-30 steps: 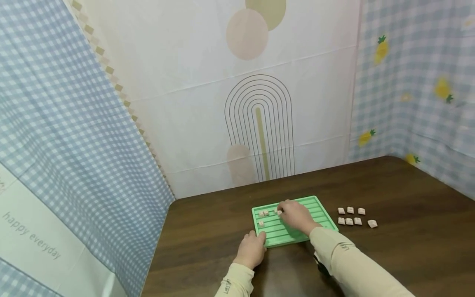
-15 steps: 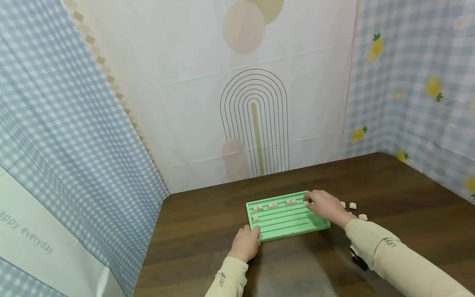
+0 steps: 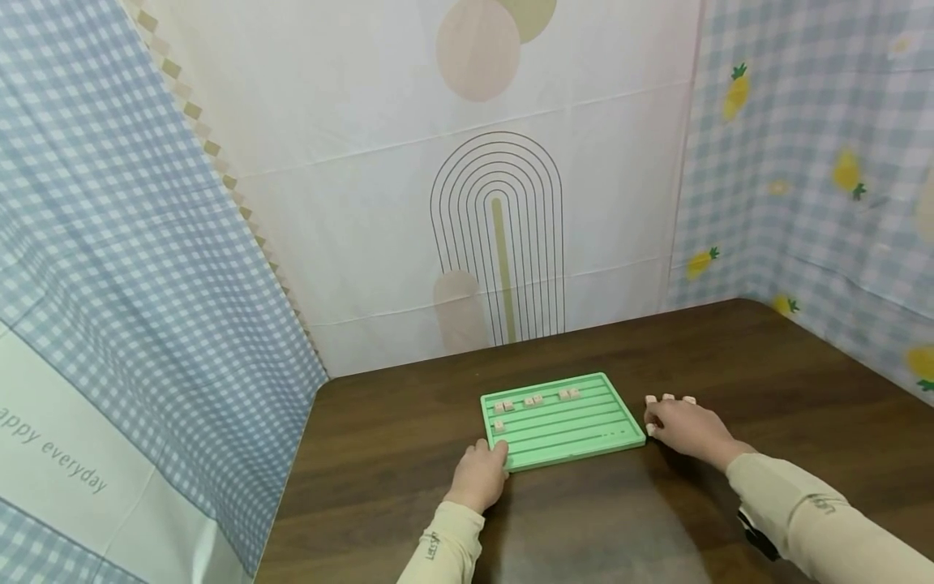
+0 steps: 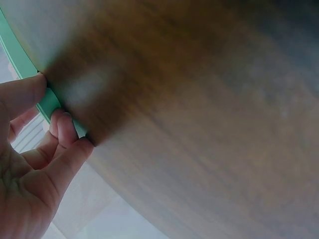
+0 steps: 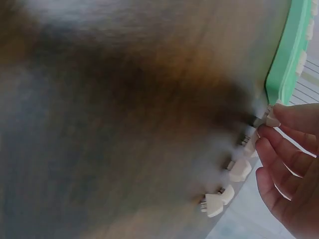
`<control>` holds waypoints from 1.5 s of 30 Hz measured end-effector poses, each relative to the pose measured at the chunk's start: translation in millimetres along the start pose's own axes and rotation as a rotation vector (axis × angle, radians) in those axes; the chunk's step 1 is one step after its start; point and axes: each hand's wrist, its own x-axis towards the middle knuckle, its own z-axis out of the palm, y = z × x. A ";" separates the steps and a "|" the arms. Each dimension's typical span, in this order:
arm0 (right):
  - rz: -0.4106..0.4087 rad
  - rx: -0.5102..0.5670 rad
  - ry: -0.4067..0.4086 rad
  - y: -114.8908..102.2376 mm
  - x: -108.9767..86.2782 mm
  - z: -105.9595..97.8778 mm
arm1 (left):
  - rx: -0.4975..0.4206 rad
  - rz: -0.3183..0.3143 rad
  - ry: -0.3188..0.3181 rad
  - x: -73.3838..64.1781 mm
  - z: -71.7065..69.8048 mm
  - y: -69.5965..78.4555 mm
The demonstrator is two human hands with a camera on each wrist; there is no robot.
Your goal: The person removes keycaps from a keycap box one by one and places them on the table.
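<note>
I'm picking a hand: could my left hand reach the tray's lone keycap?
Probably yes: the lone keycap lies near your left hand, no other piece between, though that hand, gripping the tray, may need freeing.

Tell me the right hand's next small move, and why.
Probably lift the pale tile that the right hand pinches: it is beside the tray, the left hand holds the tray's corner, and bare space lies beside the second row's lone tile.

A brown wood-grained table [image 3: 387,478] has a white curtain [image 3: 350,211] behind its far edge, printed with arches [image 3: 499,243] and a pink disc [image 3: 477,49]. A blue checked curtain [image 3: 124,211] hangs along the left edge, above a white panel [image 3: 66,462] lettered "everyday"; yellow pineapples [image 3: 846,172] dot a checked cloth [image 3: 810,105] beyond the far right corner.
</note>
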 end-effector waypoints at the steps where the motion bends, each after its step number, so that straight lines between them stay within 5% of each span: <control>1: 0.003 0.003 -0.006 0.8 -0.7 1.0 | 0.000 0.001 0.002 -0.1 0.1 0.1; 17: 0.018 0.031 -0.005 -0.6 -4.4 9.6 | 0.002 -0.020 -0.022 0.1 0.4 0.7; 29: 0.010 0.040 0.031 -11.3 2.4 -2.3 | -0.016 0.005 0.004 -0.1 0.6 -0.8; 37: -0.027 0.060 0.077 -41.3 23.1 15.8 | -0.015 0.014 0.018 -7.1 1.7 -0.9; 45: -0.023 0.143 0.067 -94.6 59.1 22.7 | -0.018 0.018 0.029 -5.1 -0.7 -1.2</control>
